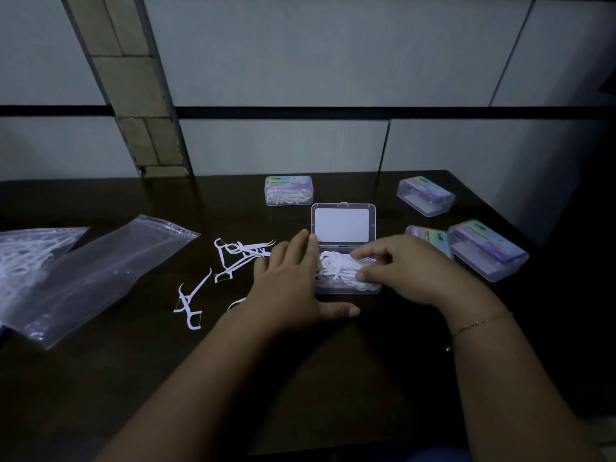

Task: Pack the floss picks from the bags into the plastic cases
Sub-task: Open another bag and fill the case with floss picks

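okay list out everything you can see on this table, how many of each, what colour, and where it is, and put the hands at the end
Open clear plastic case: one, lid up, table centre, white floss picks piled inside.
Closed clear plastic cases with pastel labels: four; one behind the open case, one at far right, two at right, side by side.
Loose white floss picks: several, exact count unclear, scattered left of the open case.
Clear plastic bags: two, at left; one looks empty, the other holds white picks.
Dark brown table: one.
Gold bracelet: one, right wrist.
Left hand: flat beside the open case's left edge.
Right hand: fingers curled on the picks in the case.
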